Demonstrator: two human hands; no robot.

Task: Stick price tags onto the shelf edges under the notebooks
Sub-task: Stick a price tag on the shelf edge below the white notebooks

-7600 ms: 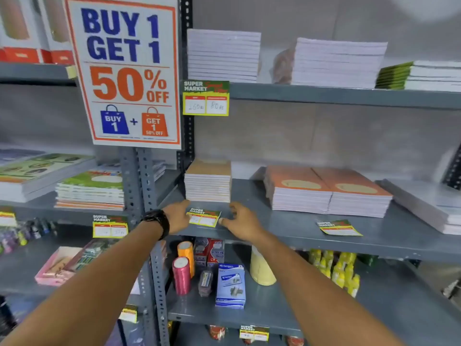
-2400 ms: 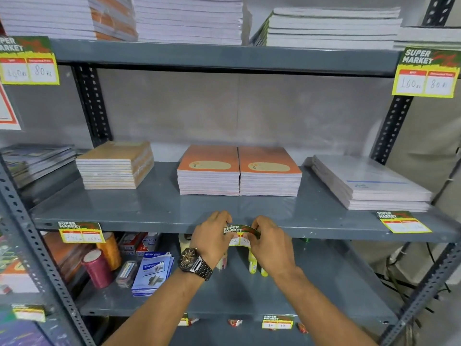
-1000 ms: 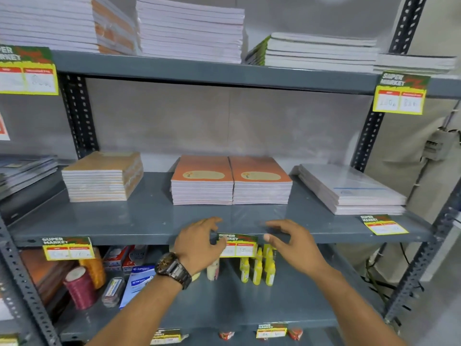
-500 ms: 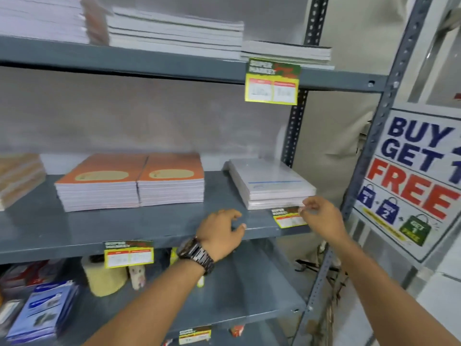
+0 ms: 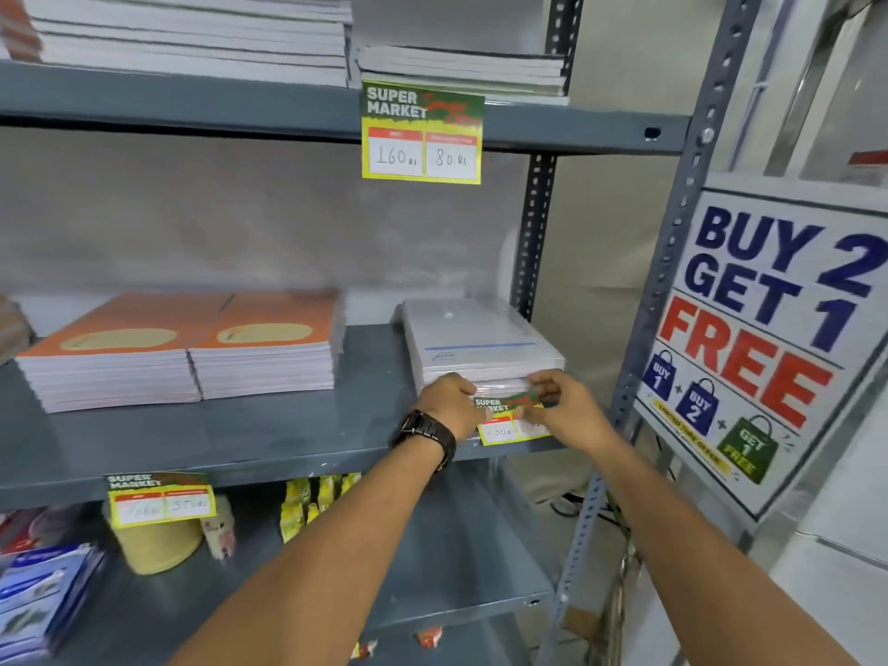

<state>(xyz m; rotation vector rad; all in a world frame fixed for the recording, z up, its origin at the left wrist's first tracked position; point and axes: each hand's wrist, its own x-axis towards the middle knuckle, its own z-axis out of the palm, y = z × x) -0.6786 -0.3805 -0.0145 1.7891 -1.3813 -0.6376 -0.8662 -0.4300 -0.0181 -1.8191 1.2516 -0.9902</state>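
Observation:
A yellow and green price tag (image 5: pixel 504 418) lies at the front right of the grey middle shelf (image 5: pixel 250 439), just before a plastic-wrapped stack of white notebooks (image 5: pixel 480 343). My left hand (image 5: pixel 449 406) pinches the tag's left end and my right hand (image 5: pixel 564 408) pinches its upper right corner. Two orange notebook stacks (image 5: pixel 192 348) sit further left on the same shelf. One tag (image 5: pixel 161 499) hangs from the shelf edge below them. Another tag (image 5: pixel 422 132) hangs from the top shelf edge.
A "BUY 2 GET 1 FREE" sign (image 5: pixel 769 338) leans at the right beside the perforated upright (image 5: pixel 672 262). The lower shelf holds a yellow spool (image 5: pixel 158 545), small yellow bottles (image 5: pixel 312 502) and blue packets (image 5: pixel 38 598). White notebook stacks (image 5: pixel 192 36) fill the top shelf.
My view swung right from the orange stacks, where a tag now hangs on the edge. Both hands moved to the tag lying before the white stack and took hold of it.

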